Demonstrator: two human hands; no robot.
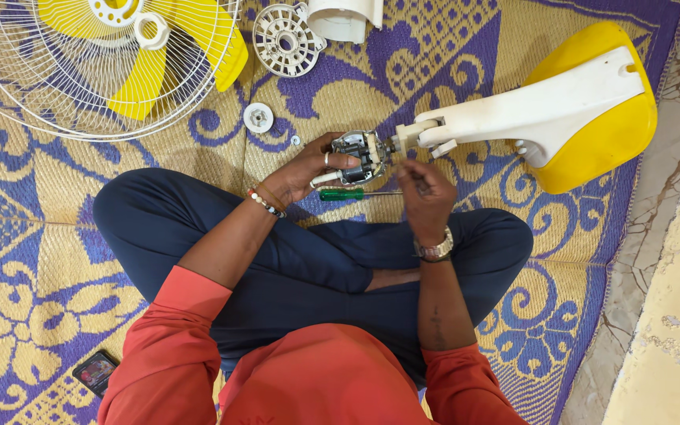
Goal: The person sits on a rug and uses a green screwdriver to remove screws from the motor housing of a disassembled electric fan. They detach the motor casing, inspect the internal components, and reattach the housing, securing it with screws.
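Cross-legged on the patterned mat, working a bare fan motor.

The left hand [308, 169] grips the small exposed metal motor [362, 153], which sits at the neck of the white-and-yellow plastic fan stand [560, 110]; the right hand [426, 197] pinches a green-handled screwdriver [352, 194] beside it. The motor looks dense, rigid and sharp-edged; it seems best held by its frame, clear of the windings.

Bare metal fan motor [364, 153], seemingly on white-and-yellow stand [560, 110].

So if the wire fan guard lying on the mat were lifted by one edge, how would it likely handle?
The wire fan guard is thin open mesh, so probably light and slightly springy. Yellow blades resting in it would likely slide.
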